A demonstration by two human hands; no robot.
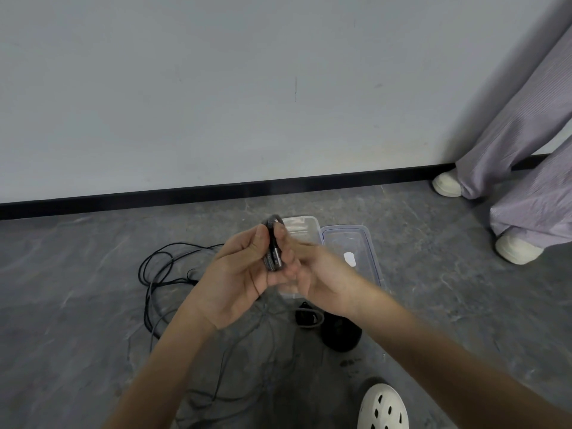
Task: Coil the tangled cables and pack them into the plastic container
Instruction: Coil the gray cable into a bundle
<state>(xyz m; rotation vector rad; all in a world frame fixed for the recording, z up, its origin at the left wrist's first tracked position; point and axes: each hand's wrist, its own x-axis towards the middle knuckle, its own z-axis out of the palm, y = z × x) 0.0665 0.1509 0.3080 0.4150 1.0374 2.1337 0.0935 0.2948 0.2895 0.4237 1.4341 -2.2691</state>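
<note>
Coiled cable (272, 252) gripped by left hand (235, 280) and right hand (318, 277) — above mottled grey floor (77, 274), white wall (185, 88) behind

Tangled cables (151, 286) sprawl over the floor (77, 289) on the left and near side; the lid (337, 239) and a dark round object (340, 335) crowd the right; the container (301, 225) sits uncovered.

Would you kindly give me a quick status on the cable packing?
Left grip, right grip both holding coiled cable. Container open behind them, lid beside it. Tangled cables on floor.
</note>
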